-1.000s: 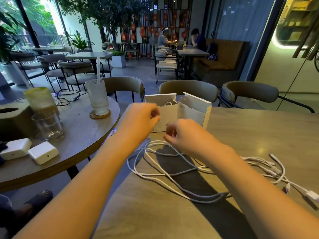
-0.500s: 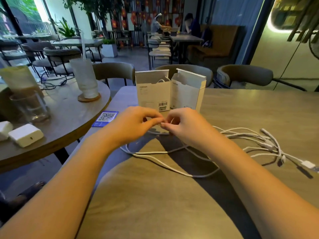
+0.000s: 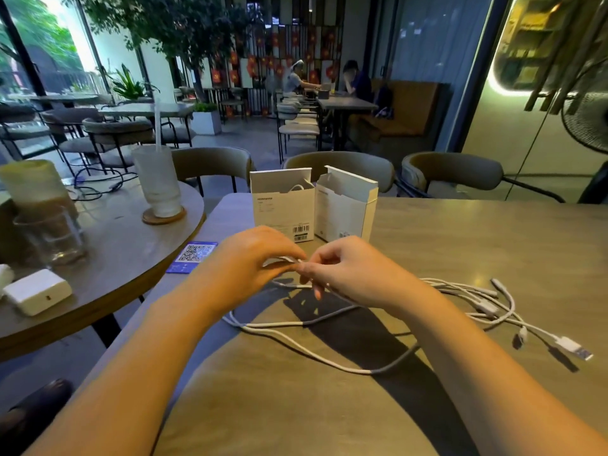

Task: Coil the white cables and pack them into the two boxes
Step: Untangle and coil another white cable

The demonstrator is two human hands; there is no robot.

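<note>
Both hands meet just in front of the two boxes: the left hand [image 3: 253, 258] and the right hand [image 3: 348, 274] each pinch the same stretch of white cable [image 3: 289, 260] between thumb and fingertips, held a little above the worktop [image 3: 460, 245]. How much cable lies inside the left palm is hidden by its curled fingers. From the pinch the cable drops behind the right hand and reappears as long loose loops [image 3: 296, 350] on the worktop, nearer the viewer than the boxes, partly lost in the dark shadow of the right forearm. To the right of the boxes lies a tangle of more white cables [image 3: 483, 301] with several plugs; how many separate cables it holds cannot be made out, and one USB plug [image 3: 574, 348] lies at its outer end. The left box [image 3: 283, 209] stands upright with its flap open, a loop of white cable just showing inside. The right box [image 3: 345, 212] stands touching or just beside it, also open, its inside hidden. Left of the boxes a blue QR card [image 3: 194, 256] lies at the worktop edge. Further left, on a round table [image 3: 131, 258], stand a frosted cup [image 3: 161, 182] on a coaster, a clear glass [image 3: 49, 235] and a white charger [image 3: 38, 296].
</note>
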